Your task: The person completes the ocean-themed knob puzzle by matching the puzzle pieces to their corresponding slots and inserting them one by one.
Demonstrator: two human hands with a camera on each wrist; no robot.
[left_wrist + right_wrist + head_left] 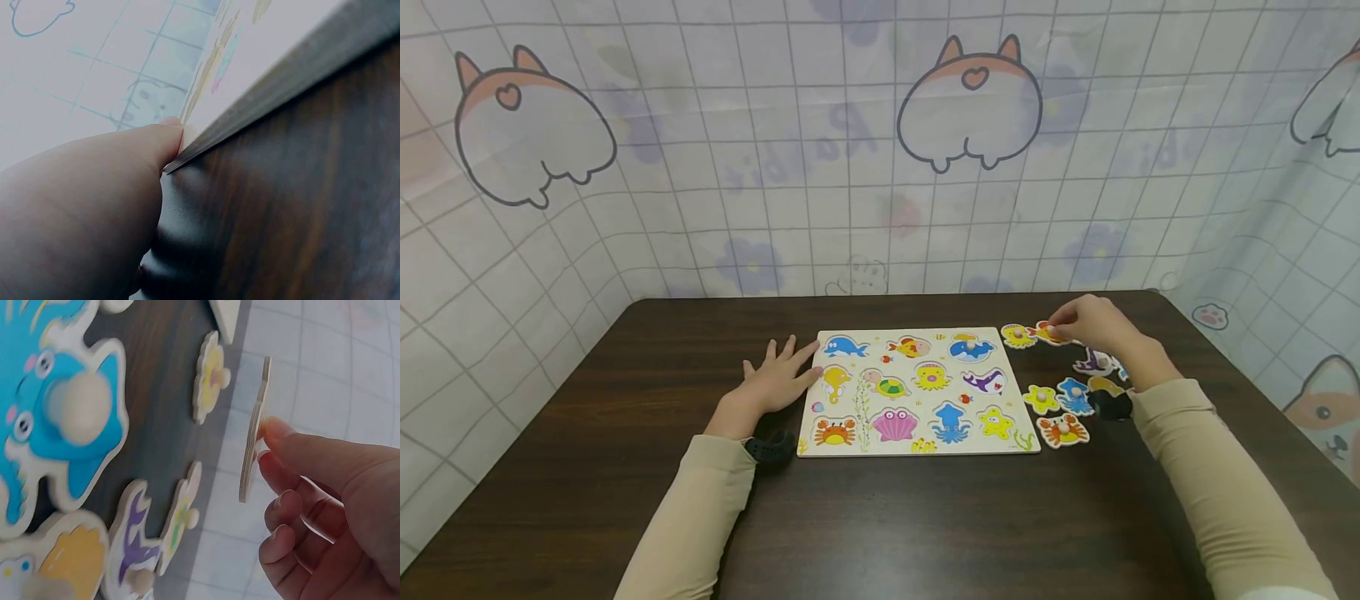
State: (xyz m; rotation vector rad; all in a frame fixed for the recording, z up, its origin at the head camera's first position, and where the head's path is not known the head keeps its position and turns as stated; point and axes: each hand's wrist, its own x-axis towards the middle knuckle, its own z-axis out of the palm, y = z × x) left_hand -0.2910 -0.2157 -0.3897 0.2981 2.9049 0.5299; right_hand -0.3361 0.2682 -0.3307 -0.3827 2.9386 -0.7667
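My right hand (1093, 323) pinches a flat wooden fish piece (1047, 332), red-orange in the head view. Seen edge-on, the piece (255, 434) is lifted off the table between thumb and fingertips in the right wrist view. My left hand (775, 379) lies with fingers spread at the left edge of the white sea-animal puzzle board (917, 451). In the left wrist view, the thumb (165, 140) touches the board's corner. A yellow octopus piece (1018, 337) lies beside the board, just left of the pinched fish.
Right of the board lie a yellow starfish piece (1041, 399), a blue squid piece (1075, 397), a crab piece (1063, 431) and a purple piece (1096, 362), partly hidden by the right arm. The dark table (925, 533) ends at a tile-patterned curtain (835, 233).
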